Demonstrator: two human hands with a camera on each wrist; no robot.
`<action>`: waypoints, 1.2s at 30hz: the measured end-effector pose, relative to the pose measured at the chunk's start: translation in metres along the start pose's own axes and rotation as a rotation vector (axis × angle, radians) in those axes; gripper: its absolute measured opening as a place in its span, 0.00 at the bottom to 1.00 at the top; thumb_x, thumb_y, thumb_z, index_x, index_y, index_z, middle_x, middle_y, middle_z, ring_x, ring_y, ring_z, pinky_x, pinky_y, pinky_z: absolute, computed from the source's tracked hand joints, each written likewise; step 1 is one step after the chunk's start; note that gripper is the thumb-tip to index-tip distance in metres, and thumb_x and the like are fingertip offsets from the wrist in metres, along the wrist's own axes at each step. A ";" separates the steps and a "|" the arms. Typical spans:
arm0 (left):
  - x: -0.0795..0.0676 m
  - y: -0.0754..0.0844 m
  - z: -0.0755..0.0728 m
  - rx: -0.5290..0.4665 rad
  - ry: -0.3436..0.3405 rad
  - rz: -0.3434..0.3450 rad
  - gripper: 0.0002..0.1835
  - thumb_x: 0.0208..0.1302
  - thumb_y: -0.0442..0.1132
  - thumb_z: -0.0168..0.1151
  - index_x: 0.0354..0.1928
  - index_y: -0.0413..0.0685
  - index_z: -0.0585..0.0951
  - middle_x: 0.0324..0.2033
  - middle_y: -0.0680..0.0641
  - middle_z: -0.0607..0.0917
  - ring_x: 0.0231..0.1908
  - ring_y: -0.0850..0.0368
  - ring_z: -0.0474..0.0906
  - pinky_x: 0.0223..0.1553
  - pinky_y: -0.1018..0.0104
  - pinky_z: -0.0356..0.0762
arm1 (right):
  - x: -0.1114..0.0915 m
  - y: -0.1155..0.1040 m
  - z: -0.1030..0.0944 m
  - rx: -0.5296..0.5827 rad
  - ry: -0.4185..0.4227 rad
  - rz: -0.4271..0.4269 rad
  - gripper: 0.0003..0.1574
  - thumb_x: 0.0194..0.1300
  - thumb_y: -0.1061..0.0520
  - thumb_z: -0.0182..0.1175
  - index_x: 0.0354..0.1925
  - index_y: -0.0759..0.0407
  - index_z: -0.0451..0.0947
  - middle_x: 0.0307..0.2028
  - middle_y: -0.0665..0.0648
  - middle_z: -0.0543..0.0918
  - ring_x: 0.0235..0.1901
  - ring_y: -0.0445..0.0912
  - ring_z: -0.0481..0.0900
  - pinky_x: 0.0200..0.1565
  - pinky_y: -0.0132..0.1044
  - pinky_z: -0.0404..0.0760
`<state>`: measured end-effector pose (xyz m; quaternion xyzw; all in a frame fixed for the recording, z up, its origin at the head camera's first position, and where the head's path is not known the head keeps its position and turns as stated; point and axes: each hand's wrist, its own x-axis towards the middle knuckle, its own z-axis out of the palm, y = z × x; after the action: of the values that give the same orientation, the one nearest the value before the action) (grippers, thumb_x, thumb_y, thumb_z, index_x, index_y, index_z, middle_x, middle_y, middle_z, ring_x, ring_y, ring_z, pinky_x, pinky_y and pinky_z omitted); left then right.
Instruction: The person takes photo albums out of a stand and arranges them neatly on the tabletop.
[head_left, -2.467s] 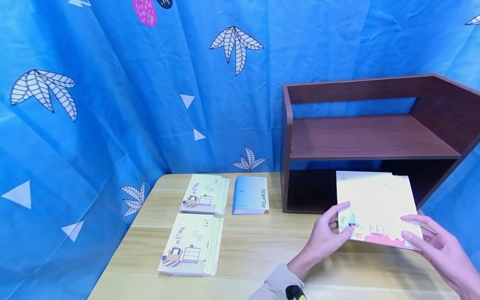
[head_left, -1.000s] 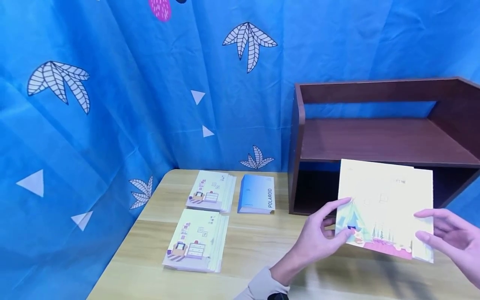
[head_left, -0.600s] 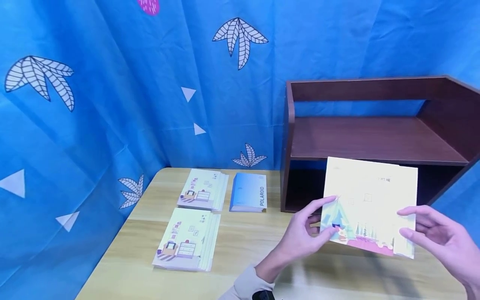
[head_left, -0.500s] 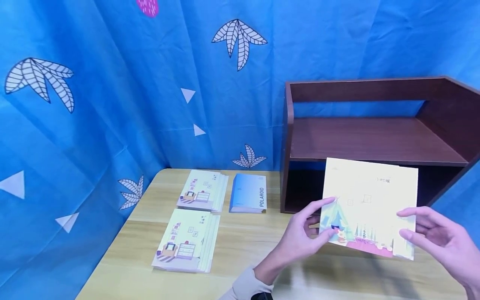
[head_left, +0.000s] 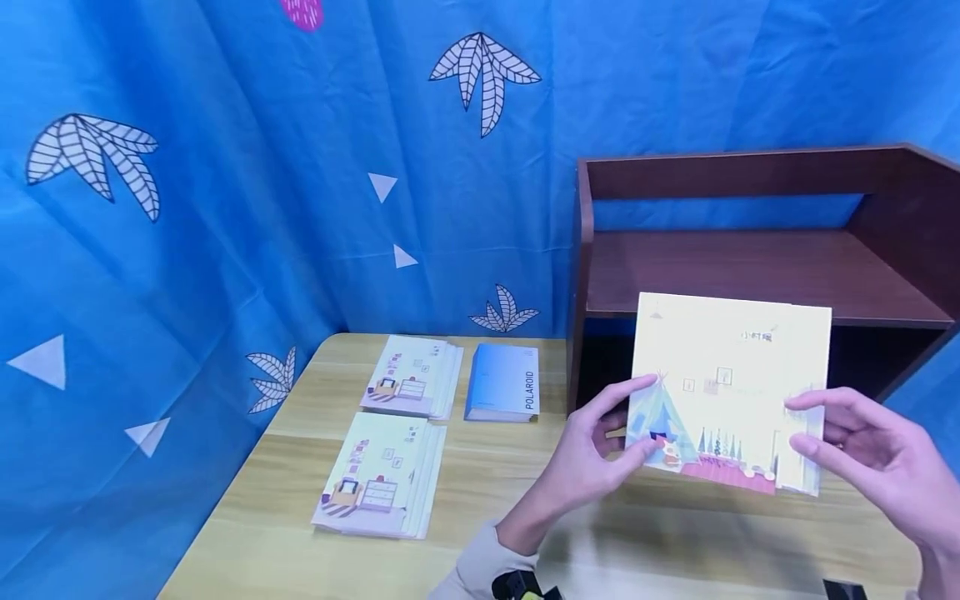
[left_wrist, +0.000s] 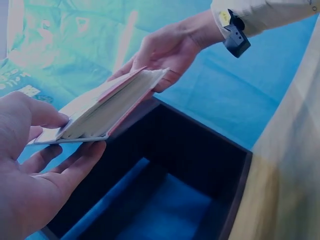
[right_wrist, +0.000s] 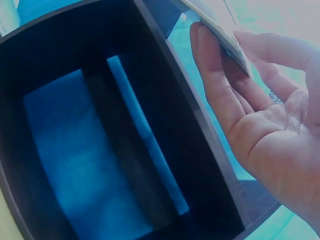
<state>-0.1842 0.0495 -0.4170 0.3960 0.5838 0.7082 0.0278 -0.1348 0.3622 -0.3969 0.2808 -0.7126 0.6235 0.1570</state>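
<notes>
A cream photo album (head_left: 720,358) with a teal tent and pink ground drawn on its cover is held up in front of the shelf. My left hand (head_left: 585,458) pinches its left edge, and my right hand (head_left: 877,458) grips the right edge. In the left wrist view, the left fingers (left_wrist: 82,160) lie beneath the album (left_wrist: 112,107), whose thick pages show between its covers. From the right wrist view, only a corner of the album (right_wrist: 220,30) is visible between the right thumb and fingers.
A dark brown two-level shelf (head_left: 750,267) stands behind the hands. Two cream albums lie at the left, a far one (head_left: 408,375) and a near one (head_left: 375,475). Beside them is a blue POLAROID album (head_left: 504,383). Blue curtain (head_left: 225,208) hangs behind the wooden table (head_left: 487,500).
Both hands have raised the album from low before the shelf's lower opening and tilted its cover toward the head camera. The albums on the table stay put; the head view has shifted slightly.
</notes>
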 end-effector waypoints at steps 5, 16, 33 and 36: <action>0.000 0.008 -0.010 0.017 0.001 0.007 0.37 0.67 0.22 0.62 0.75 0.53 0.68 0.65 0.48 0.74 0.53 0.59 0.83 0.45 0.56 0.88 | 0.009 -0.009 0.010 -0.067 0.021 0.043 0.28 0.56 0.89 0.55 0.56 0.81 0.72 0.45 0.58 0.85 0.36 0.44 0.82 0.35 0.28 0.78; -0.011 0.020 -0.042 0.066 0.010 0.031 0.37 0.66 0.22 0.62 0.76 0.46 0.65 0.64 0.37 0.74 0.54 0.50 0.83 0.45 0.54 0.87 | 0.027 -0.019 0.040 -0.260 -0.007 0.118 0.28 0.61 0.81 0.61 0.59 0.69 0.75 0.35 0.55 0.82 0.28 0.45 0.79 0.27 0.36 0.72; -0.027 0.031 -0.071 0.121 0.030 0.034 0.37 0.68 0.23 0.60 0.77 0.50 0.64 0.67 0.42 0.73 0.54 0.44 0.84 0.45 0.52 0.87 | 0.041 -0.016 0.070 -0.110 -0.063 0.113 0.24 0.64 0.79 0.60 0.57 0.67 0.76 0.46 0.59 0.86 0.37 0.47 0.87 0.31 0.36 0.87; -0.027 0.030 -0.074 0.116 0.035 0.047 0.37 0.67 0.22 0.59 0.77 0.48 0.64 0.68 0.41 0.71 0.56 0.41 0.82 0.47 0.52 0.87 | 0.042 -0.014 0.073 -0.106 -0.062 0.115 0.23 0.65 0.78 0.60 0.57 0.66 0.76 0.46 0.59 0.86 0.37 0.48 0.87 0.31 0.36 0.87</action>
<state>-0.1969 -0.0338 -0.4060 0.3982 0.6148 0.6804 -0.0221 -0.1502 0.2809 -0.3741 0.2497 -0.7642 0.5838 0.1134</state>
